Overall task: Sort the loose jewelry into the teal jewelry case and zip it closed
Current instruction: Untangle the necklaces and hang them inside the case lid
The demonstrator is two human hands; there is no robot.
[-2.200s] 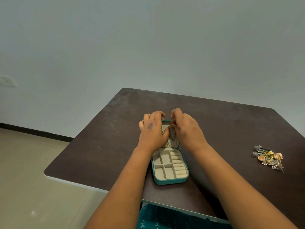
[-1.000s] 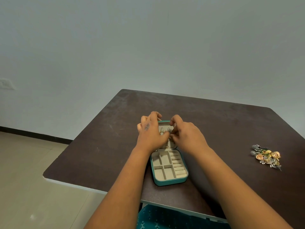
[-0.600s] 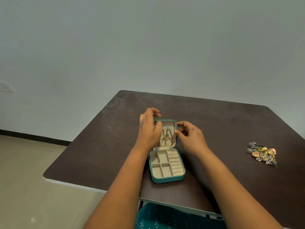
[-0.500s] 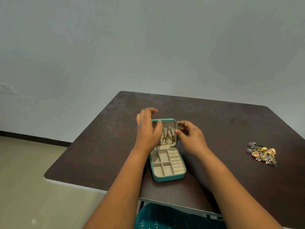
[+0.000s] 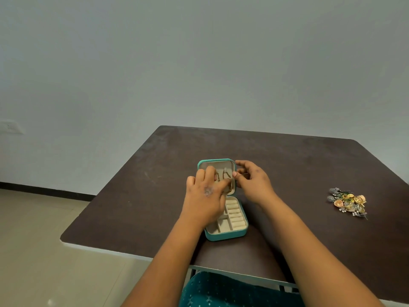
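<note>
Fiddling with: gold chains (image 5: 224, 178) hanging inside the upright lid (image 5: 216, 165) of the teal jewelry case (image 5: 223, 236), both hands up at it
Left hand (image 5: 205, 197): reaches over the tray half, fingers loosely curled onto the chains; can't tell if it's actually pinching one
Right hand (image 5: 252, 182): at the lid's right edge, thumb and forefinger pinched together on something thin, too small to name
Case: open, middle of the dark table (image 5: 298, 165), beige compartments look empty where they show
Loose jewelry pile (image 5: 347, 202): well apart from the case, off to the right
Key relation: pile lies right of both hands, so the right hand is clearly nearer for the next grab, I'd guess
Progress: early-ish, most pieces not yet sorted, zip not started
</note>
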